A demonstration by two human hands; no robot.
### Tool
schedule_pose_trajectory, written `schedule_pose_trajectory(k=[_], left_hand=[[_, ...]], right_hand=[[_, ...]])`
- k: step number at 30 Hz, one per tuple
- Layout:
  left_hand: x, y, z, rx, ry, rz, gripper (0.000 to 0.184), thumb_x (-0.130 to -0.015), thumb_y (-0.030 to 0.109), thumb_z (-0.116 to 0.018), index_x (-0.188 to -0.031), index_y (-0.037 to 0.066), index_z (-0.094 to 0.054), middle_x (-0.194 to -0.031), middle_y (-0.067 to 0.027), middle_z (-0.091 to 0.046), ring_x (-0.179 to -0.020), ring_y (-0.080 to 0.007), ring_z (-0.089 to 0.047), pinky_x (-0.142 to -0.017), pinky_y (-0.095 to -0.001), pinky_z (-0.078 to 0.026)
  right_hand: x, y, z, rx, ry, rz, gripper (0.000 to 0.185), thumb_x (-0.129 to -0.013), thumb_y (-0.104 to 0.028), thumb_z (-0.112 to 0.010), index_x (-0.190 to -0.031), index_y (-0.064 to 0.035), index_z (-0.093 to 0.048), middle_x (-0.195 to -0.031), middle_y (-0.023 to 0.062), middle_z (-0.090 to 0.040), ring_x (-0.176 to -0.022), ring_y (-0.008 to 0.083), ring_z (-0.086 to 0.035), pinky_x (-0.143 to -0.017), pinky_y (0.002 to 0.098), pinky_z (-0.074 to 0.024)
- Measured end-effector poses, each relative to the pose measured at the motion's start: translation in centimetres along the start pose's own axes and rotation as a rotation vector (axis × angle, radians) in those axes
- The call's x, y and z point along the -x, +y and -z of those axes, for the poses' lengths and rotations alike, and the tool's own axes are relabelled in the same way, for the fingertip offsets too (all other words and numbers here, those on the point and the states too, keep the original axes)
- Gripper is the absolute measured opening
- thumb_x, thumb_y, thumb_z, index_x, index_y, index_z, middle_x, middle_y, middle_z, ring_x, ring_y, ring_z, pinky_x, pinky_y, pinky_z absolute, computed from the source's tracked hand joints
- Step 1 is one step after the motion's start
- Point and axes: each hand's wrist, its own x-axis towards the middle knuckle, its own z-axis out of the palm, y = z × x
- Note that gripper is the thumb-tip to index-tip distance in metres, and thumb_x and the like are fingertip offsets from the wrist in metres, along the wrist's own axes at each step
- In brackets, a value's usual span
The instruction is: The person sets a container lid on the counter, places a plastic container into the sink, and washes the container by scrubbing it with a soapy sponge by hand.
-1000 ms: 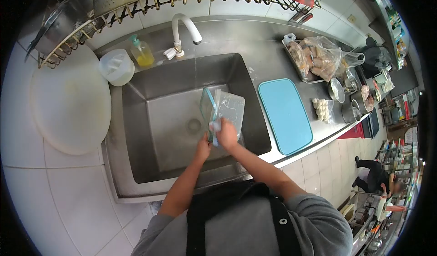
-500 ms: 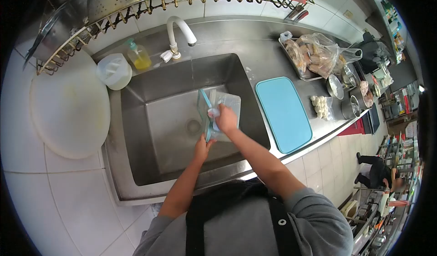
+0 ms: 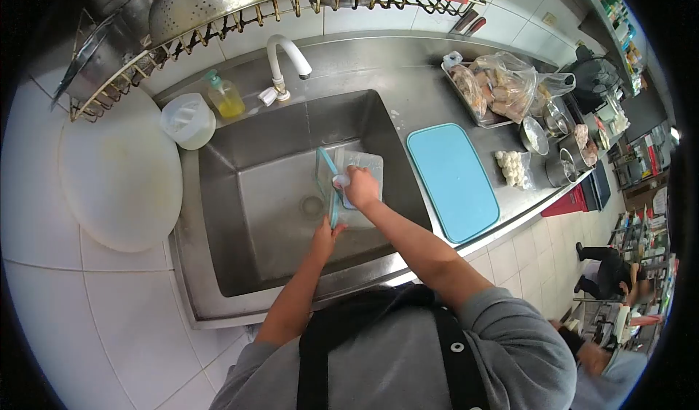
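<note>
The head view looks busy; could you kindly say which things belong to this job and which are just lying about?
Likely job: left hand, right hand, pale item, blue-rimmed container, sink, perhaps blue panel.
Seemingly lying about: colander, bagged food, large white disc.

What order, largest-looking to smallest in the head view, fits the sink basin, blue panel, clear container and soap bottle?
Sink basin
Blue panel
Clear container, partly hidden by the right hand
Soap bottle

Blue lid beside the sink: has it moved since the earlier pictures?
No. The blue lid shows no shift either way: it lies just right of the sink, as before.
</note>
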Motion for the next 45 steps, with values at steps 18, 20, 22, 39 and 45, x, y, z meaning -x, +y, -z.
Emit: schedule_pose_trajectory(k=[18,20,22,39,45], left_hand=[[-1.6,-6.3,-4.2,0.008,0.15,-0.214,0.053,-0.09,0.022,-0.065,-0.131,-0.002,-0.041,-0.094,-0.0247,-0.065,-0.084,-0.0434,-0.063,-0.07,-0.0465,-0.048],[-1.0,-3.0,-2.2,-0.09,0.058,-0.082,0.052,-0.09,0.024,-0.065,-0.13,0.0,-0.042,-0.098,-0.0237,-0.066,-0.086,-0.0424,-0.063,-0.071,-0.0459,-0.049],[-1.2,-2.0,-1.4,-0.019,0.021,-0.108,0.048,-0.091,0.023,-0.064,-0.127,0.0,-0.042,-0.1,-0.0249,-0.064,-0.087,-0.0429,-0.062,-0.071,-0.0465,-0.048],[-1.8,0.3,-1.5,0.163,0.194,-0.211,0.034,-0.094,0.015,-0.058,-0.119,-0.002,-0.044,-0.101,-0.0224,-0.063,-0.093,-0.0393,-0.062,-0.08,-0.0429,-0.047],[-1.3,4.5,2.2,0.36,0.11,-0.104,0.026,-0.094,0.016,-0.059,-0.112,0.001,-0.05,-0.092,-0.0093,-0.063,-0.09,-0.0185,-0.059,-0.084,-0.0336,-0.045]], right_hand=[[5.5,0.2,-1.3,0.042,-0.003,0.165,0.033,-0.078,-0.033,-0.072,-0.101,-0.01,-0.065,-0.099,0.011,-0.066,-0.095,0.0336,-0.06,-0.079,0.0444,-0.0508],[2.4,0.0,-1.0,0.032,-0.02,0.084,0.032,-0.078,-0.031,-0.072,-0.102,-0.0111,-0.065,-0.1,0.0082,-0.066,-0.097,0.0317,-0.06,-0.082,0.0442,-0.0498],[0.3,-0.3,0.2,0.069,-0.027,0.126,0.031,-0.079,-0.03,-0.07,-0.104,-0.0112,-0.065,-0.102,0.0081,-0.066,-0.102,0.0309,-0.059,-0.086,0.0452,-0.0473],[2.5,1.7,-1.8,0.036,0.032,0.384,0.042,-0.077,-0.013,-0.066,-0.119,-0.0118,-0.058,-0.12,0.0144,-0.055,-0.113,0.0382,-0.049,-0.089,0.0462,-0.0449],[-2.6,1.9,-0.1,-0.304,-0.125,0.299,0.035,-0.077,-0.01,-0.063,-0.112,-0.0102,-0.064,-0.108,0.0131,-0.061,-0.102,0.0388,-0.054,-0.087,0.0467,-0.0466]])
